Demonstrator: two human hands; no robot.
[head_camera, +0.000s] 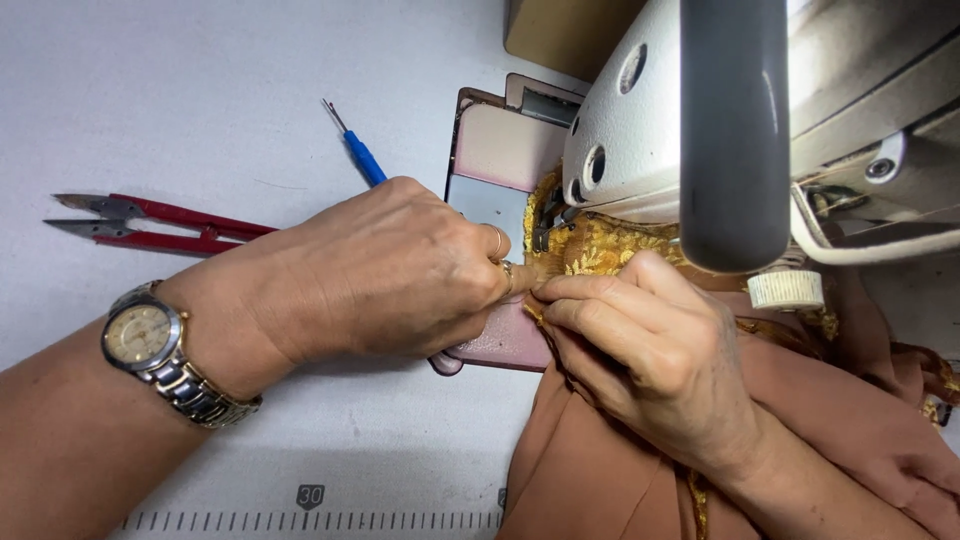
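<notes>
I see the snips (150, 222) lying on the bench (200, 90) at far left, the seam ripper (358, 152) to their right (partly behind my left hand (390, 270)), the fabric (600, 450) under the sewing machine (700, 120) at right.

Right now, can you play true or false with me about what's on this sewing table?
1. Both hands pinch the brown fabric with yellow lace trim beside the white sewing machine. True: left hand, right hand.
2. The red thread snips are held in the left hand. False: they lie untouched on the white table.
3. A silver and gold wristwatch sits on the left wrist. True.
4. The blue-handled seam ripper lies on the fabric. False: it lies on the table, behind the left hand.
5. The right hand wears the watch. False: its wrist is bare.
</notes>
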